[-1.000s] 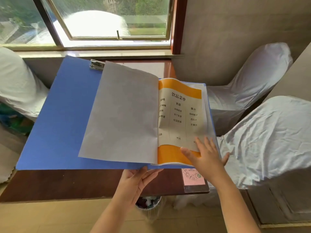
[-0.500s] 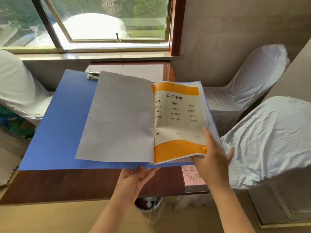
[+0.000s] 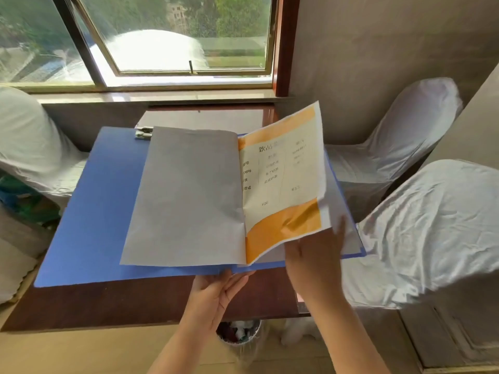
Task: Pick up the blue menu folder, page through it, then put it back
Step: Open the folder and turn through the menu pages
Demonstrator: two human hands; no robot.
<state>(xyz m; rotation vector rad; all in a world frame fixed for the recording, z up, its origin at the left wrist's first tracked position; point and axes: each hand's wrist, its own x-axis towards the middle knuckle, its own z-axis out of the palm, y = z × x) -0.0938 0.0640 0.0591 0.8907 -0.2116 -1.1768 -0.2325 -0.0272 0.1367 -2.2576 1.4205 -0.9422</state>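
The blue menu folder (image 3: 94, 211) lies spread open above the dark wooden table (image 3: 108, 306), a metal clip (image 3: 143, 132) at its top. A blank grey page (image 3: 186, 195) rests flat on the left side. The orange and cream menu page (image 3: 283, 179) is lifted and curling upward. My right hand (image 3: 316, 255) grips that page by its lower right corner. My left hand (image 3: 216, 292) holds the folder's near edge at the spine from below, palm up.
Chairs in white covers stand at right (image 3: 432, 225), far right (image 3: 399, 130) and left (image 3: 24, 147). A window and sill run along the back. A waste bin (image 3: 237, 333) sits under the table's near edge. A pink card (image 3: 299, 298) lies near the table's right corner.
My right hand has taken the menu page's lower corner and raised it, so the page now bends up off the folder. The left hand stays under the spine.
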